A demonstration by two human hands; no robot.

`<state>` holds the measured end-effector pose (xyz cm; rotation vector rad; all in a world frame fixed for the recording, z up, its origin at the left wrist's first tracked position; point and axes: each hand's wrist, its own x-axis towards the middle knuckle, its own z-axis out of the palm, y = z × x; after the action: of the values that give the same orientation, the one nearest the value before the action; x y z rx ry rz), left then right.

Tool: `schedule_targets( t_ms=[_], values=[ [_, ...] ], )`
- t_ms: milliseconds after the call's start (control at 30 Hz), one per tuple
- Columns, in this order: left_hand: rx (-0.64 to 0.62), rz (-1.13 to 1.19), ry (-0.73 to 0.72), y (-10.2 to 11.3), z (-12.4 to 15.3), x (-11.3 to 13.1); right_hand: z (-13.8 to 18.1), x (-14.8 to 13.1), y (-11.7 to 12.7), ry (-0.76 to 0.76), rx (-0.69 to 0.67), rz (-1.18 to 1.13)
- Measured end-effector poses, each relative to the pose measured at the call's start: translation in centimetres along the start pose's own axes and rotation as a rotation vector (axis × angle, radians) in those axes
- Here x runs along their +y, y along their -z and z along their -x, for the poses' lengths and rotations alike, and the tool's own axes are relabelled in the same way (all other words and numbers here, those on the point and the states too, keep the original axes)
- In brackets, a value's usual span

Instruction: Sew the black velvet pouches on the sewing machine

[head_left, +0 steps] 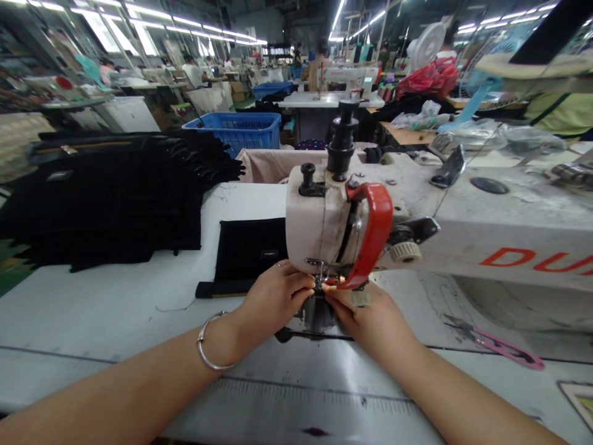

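Note:
My left hand and my right hand meet under the head of a white sewing machine, right at its needle. Both hands have their fingers pinched together at the needle; what they pinch is too small to make out. A silver bangle circles my left wrist. Behind my left hand lies a folded black fabric piece with a small label. A red guard curves over the front of the machine head.
A big stack of black fabric pieces lies at the left on the white table. Pink thread snips rest at the right. A blue basket and other workstations with people stand behind.

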<state>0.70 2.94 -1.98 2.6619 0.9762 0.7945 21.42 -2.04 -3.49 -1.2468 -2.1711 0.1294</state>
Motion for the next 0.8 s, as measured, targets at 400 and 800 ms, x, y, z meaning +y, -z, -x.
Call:
schedule_targets(
  t_ms=[400, 800],
  values=[
    [0.033, -0.007, 0.043, -0.8, 0.2, -0.5, 0.0, -0.1, -0.4, -0.045, -0.022, -0.031],
    [0.082, -0.031, -0.003, -2.4, 1.2, -3.5, -0.6, -0.8, -1.0, -0.071, -0.018, 0.125]
  ],
)
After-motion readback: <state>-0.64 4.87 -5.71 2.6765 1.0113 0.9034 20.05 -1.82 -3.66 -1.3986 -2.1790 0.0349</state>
